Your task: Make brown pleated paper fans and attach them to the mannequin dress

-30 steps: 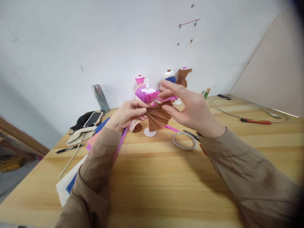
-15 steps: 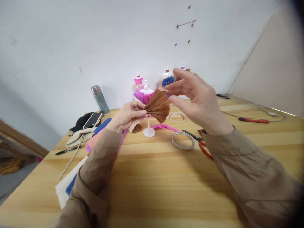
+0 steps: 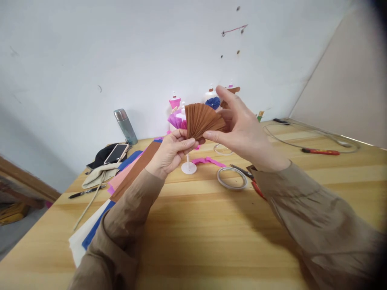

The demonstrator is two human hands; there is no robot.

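Desk [image 3: 211,237] is carrying everything; paper sheets [image 3: 136,170] are lying along its left. Ruffled dress form [image 3: 174,120] is standing mid-desk behind the work. Right hand [image 3: 240,131]: thumb is touching the lower right of the brown fan [image 3: 202,120], index is sticking up free, other fingers are lying at its right edge; can't tell if they're gripping or just steadying. Left hand [image 3: 173,152] is pinching the gathered base, thumb in front. Fan is hanging in midair between the two, partly blocking the form. Step in hand, my read: spreading and evening pleats. Next move is probably calling for a firm left pinch, light right touch. Gathered end is pointing down, pleated edge arcing up and right; long axis is running left-right, sloping down rightward. Tape roll [image 3: 232,188] is lying nearby.
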